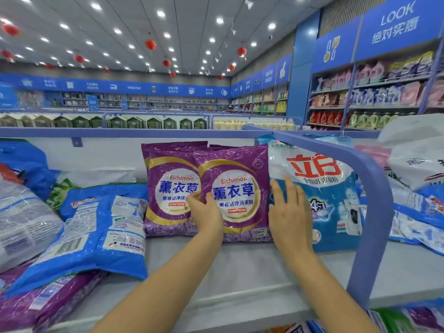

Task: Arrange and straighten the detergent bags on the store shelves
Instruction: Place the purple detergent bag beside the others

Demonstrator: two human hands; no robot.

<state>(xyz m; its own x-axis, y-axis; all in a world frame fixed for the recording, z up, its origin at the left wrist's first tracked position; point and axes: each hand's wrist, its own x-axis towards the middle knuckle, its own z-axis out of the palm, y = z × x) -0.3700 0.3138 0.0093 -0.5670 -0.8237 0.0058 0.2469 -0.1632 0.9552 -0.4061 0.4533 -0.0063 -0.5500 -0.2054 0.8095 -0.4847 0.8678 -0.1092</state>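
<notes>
Two purple Eichimoo bags stood frontmost, one blue-white bag at their 3 o'clock; left hand pinched one purple edge; right hand lay flat on the blue-white.

Both forearms extended forward; left hand pinched a purple bag edge, right hand flat, fingers straight.

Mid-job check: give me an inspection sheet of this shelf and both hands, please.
Surface: grey shelf, bags standing at the back.
Job's things: left purple bag upright, right purple bag upright and overlapping it; white-blue bag upright beside them; blue bag lying flat at left.
Clutter: nothing seen.
Hands: left hand pinches the right purple bag's edge; right hand flat, fingers straight, on the white-blue bag.
Cables: nothing seen.
Surroundings: blue divider rail; stocked wall shelves beyond.
</notes>
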